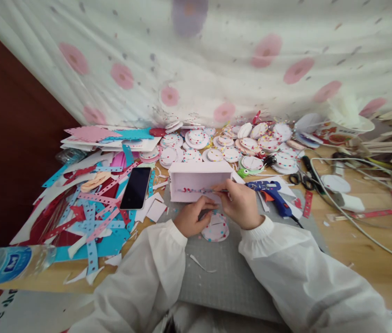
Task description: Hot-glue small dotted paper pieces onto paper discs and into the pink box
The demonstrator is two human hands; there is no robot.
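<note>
A small white open box (201, 174) stands on a grey cutting mat (230, 273), its open side towards me. My right hand (239, 202) pinches a thin stick-like tool (213, 191), whose left part lies across the box's opening near small red and blue bits. My left hand (196, 216) is bent at the box's front edge, thumb apart from the fingers, with nothing visible in it. Below both hands lies a round white paper disc (215, 228) with coloured dots and a slit; my left thumb overlaps its edge.
Several layered dotted discs (196, 138) line the back. To the right lie a blue glue gun (279, 199), black scissors (301, 180) and a white cable (355, 226). Paper strips (91, 222), a phone (135, 188) and a water bottle (11, 263) are on the left.
</note>
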